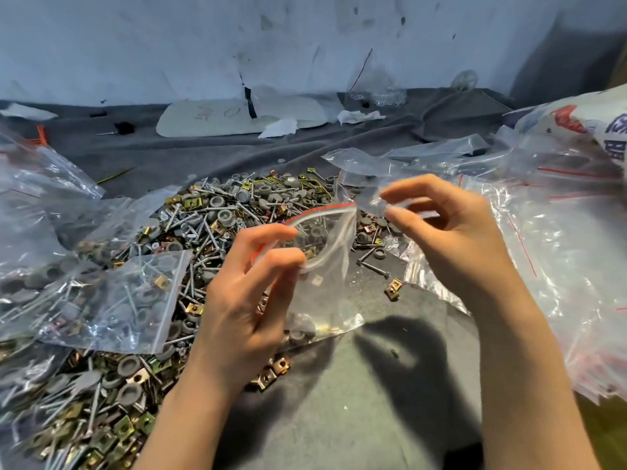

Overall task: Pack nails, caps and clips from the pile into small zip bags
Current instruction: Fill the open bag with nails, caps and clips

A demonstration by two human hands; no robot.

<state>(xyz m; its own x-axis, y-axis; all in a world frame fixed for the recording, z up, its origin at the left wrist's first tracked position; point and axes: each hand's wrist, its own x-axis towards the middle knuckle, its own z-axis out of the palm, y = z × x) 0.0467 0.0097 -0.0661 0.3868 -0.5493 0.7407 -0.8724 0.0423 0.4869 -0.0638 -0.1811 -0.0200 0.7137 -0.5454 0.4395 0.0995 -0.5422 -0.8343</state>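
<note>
A small clear zip bag (325, 286) with a red strip along its mouth hangs open above the grey cloth, a few caps and clips at its bottom. My left hand (244, 300) pinches the bag's near left rim between thumb and fingers. My right hand (451, 235) is just right of the bag's mouth, fingers curled with fingertips close together; whether it holds the rim or a small part is blurred. Behind both hands spreads the pile (217, 218) of silver nails, grey round caps and brass clips.
Filled zip bags (112, 300) lie on the left over more loose hardware (95, 418). A heap of empty zip bags (559, 252) fills the right side. Grey cloth (356, 418) covers the table; a white card (237, 117) and paper scraps lie by the far wall.
</note>
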